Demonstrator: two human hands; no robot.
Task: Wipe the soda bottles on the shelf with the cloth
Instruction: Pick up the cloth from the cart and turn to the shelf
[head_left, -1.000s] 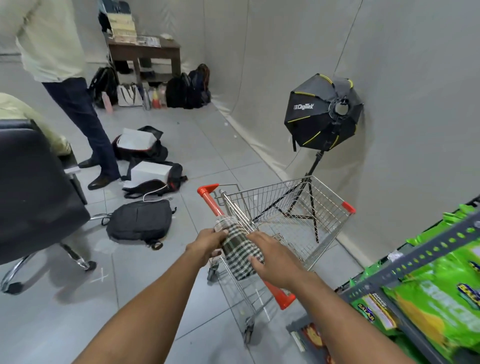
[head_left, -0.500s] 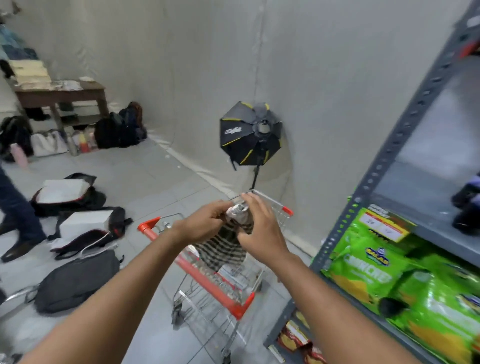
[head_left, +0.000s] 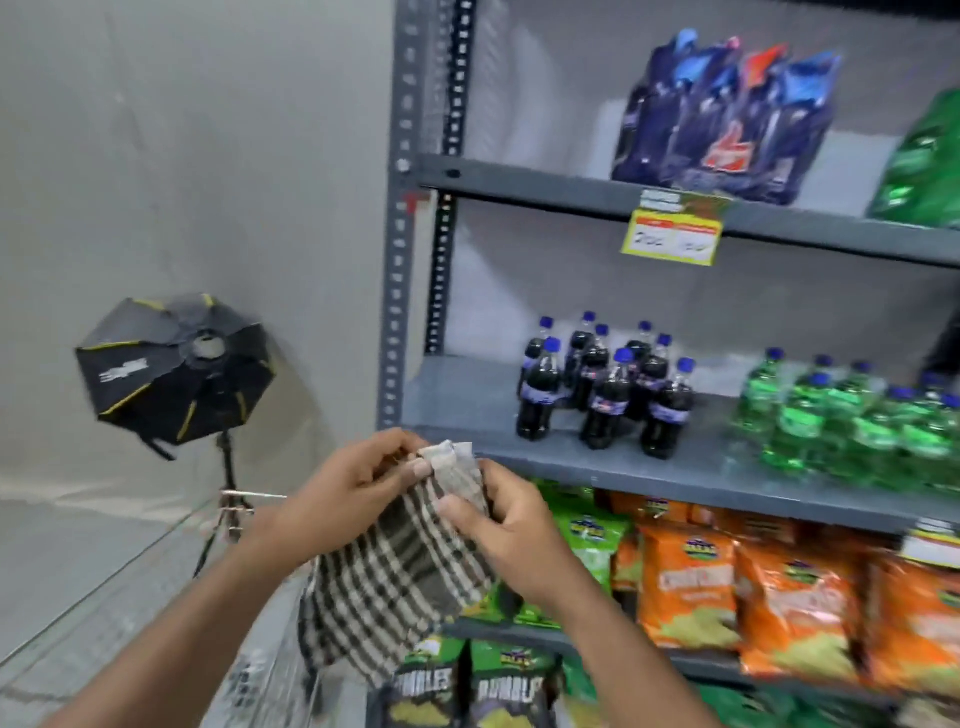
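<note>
A brown and white checked cloth (head_left: 395, 582) hangs from both my hands in front of the grey metal shelf (head_left: 597, 470). My left hand (head_left: 353, 493) pinches its upper edge from the left, and my right hand (head_left: 509, 525) grips it from the right. On the middle shelf stand several dark soda bottles (head_left: 605, 387) with blue caps, up and to the right of my hands. Several green soda bottles (head_left: 852, 421) with blue caps stand farther right on the same shelf. Neither hand touches a bottle.
Shrink-wrapped packs of dark bottles (head_left: 722, 114) sit on the upper shelf above a yellow price tag (head_left: 670, 236). Orange (head_left: 779, 592) and green snack bags (head_left: 587, 535) fill the lower shelves. A black softbox light on a stand (head_left: 171, 369) stands left by the grey wall.
The view has swung right and up from the shopping trolley to the shelf. Both hands have lifted the cloth up in front of the shelf, still holding it.
</note>
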